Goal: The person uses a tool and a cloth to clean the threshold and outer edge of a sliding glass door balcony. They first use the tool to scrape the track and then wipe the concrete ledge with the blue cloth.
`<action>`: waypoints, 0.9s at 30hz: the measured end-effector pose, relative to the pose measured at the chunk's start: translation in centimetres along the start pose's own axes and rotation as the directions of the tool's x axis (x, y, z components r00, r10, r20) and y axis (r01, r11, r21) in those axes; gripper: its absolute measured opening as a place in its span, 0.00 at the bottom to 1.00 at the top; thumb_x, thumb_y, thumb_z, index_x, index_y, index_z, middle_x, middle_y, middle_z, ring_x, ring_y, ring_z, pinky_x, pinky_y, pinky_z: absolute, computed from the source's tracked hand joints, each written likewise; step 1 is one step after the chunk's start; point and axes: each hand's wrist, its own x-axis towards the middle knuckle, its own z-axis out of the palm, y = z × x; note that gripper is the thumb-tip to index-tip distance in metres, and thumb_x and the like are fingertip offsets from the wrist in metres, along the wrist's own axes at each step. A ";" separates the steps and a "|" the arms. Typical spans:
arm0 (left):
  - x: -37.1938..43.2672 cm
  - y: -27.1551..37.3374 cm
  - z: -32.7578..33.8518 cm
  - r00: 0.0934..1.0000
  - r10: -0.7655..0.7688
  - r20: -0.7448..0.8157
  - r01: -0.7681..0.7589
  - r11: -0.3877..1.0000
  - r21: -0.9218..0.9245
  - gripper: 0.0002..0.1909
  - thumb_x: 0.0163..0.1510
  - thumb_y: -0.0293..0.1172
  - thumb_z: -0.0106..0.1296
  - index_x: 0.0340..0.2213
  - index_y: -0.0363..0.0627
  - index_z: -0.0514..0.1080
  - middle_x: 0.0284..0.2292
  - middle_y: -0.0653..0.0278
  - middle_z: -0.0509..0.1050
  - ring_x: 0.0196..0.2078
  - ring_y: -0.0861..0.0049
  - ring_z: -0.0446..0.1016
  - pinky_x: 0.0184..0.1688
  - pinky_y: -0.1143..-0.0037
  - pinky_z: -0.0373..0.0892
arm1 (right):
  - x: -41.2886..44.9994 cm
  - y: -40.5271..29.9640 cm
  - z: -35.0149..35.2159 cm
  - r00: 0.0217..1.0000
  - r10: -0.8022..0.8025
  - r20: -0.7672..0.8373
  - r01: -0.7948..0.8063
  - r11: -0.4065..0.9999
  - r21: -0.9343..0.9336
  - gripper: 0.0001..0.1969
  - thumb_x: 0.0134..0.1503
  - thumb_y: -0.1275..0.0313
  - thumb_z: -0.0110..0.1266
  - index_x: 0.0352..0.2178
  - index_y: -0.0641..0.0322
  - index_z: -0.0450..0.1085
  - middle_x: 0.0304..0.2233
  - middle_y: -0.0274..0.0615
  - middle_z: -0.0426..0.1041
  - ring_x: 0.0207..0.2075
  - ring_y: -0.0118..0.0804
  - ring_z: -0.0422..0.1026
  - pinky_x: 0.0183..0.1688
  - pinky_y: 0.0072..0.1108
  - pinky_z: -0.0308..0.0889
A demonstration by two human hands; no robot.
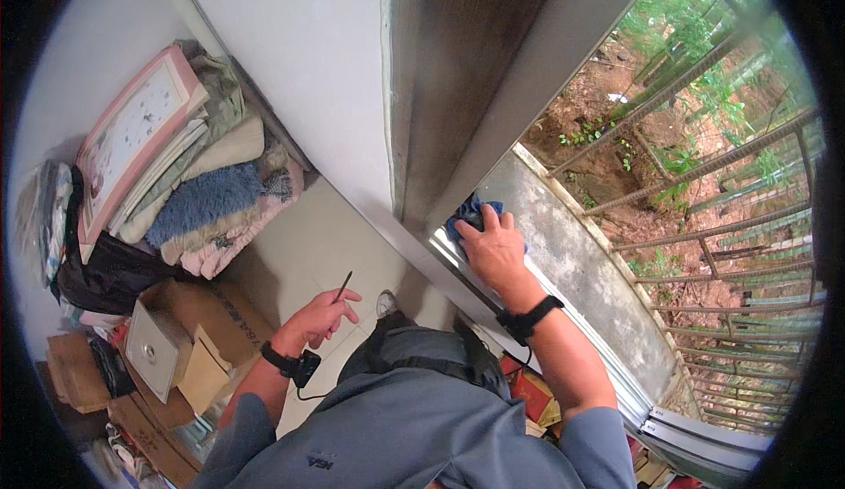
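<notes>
My right hand (pixel 494 254) presses a bunched dark blue cloth (pixel 470 214) into the corner where the sliding-window track (pixel 573 311) meets the upright window frame (pixel 502 86). Its fingers are spread over the cloth, which hides that end of the track. A thin dark stick-like tool (pixel 344 284) pokes up from my left hand (pixel 317 320), held between thumb and fingers above the tiled floor. What kind of tool it is I cannot tell. Black bands with small devices circle both wrists.
Outside the window run a concrete ledge (pixel 554 218) and rusty metal bars (pixel 700 172). To the left are stacked folded bedding (pixel 204 205), a pink-framed picture (pixel 135 139) and cardboard boxes (pixel 218 311). A white wall (pixel 310 60) stands ahead; sliding window panels (pixel 706 436) sit at lower right.
</notes>
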 end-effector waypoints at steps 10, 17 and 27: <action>-0.9 0.6 -1.7 0.999 -0.022 -0.023 0.023 0.999 0.032 0.25 0.49 0.33 0.41 0.49 0.41 0.65 0.31 0.66 0.74 0.17 0.86 0.60 0.17 0.81 0.60 | 0.9 1.7 -1.6 0.995 0.062 -0.074 -0.061 0.998 0.004 0.15 0.47 0.62 0.57 0.40 0.42 0.73 0.42 0.44 0.68 0.40 0.49 0.67 0.38 0.36 0.68; 0.4 -0.6 -0.9 0.999 0.032 0.029 -0.032 0.999 0.014 0.25 0.48 0.34 0.42 0.50 0.41 0.65 0.30 0.66 0.74 0.17 0.85 0.59 0.17 0.81 0.60 | 2.1 -0.8 -0.7 0.990 0.080 0.116 -0.069 0.993 -0.094 0.14 0.46 0.61 0.57 0.37 0.42 0.75 0.42 0.43 0.68 0.40 0.49 0.67 0.38 0.35 0.69; 0.4 -2.2 -1.7 1.000 0.008 -0.003 -0.008 1.000 0.007 0.24 0.50 0.32 0.41 0.50 0.42 0.65 0.29 0.67 0.74 0.17 0.86 0.61 0.16 0.81 0.61 | 1.0 -0.6 0.4 0.992 -0.078 0.102 0.094 0.982 -0.162 0.13 0.51 0.68 0.48 0.38 0.39 0.73 0.40 0.43 0.65 0.40 0.47 0.66 0.36 0.35 0.66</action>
